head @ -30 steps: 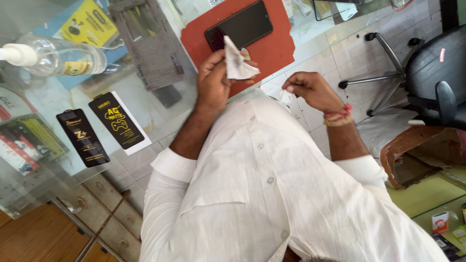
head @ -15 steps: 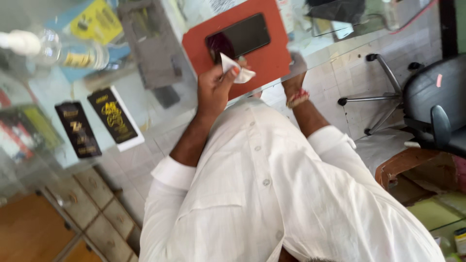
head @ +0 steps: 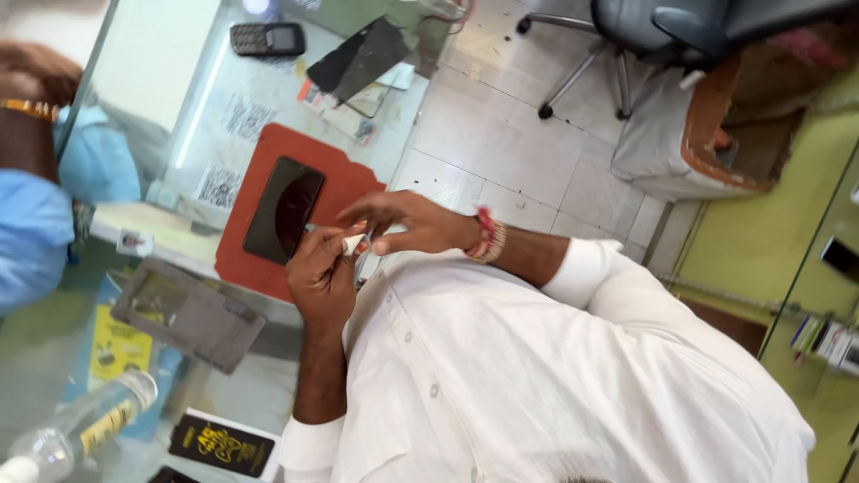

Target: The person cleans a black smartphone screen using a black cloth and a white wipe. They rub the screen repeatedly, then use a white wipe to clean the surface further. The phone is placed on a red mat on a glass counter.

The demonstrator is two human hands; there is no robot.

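Hands (head: 362, 250) pinch white wipe (head: 352, 243) beside phone (head: 284, 209).

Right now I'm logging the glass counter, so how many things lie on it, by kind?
Phones: 2, black smartphone on red mat, dark keypad phone
Red rubber mats: 1
Clear plastic bottles: 1
Grey trays: 1
Black-and-gold packets: 1
Total: 6

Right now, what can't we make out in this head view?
- White scrap: mostly hidden between the left hand and right hand; its kind is unclear.
- Clear bottle: blurred, its end cut off by the bottom edge.
- Person in blue: cut off by the left edge.
- Office chair: cut off by the top edge.
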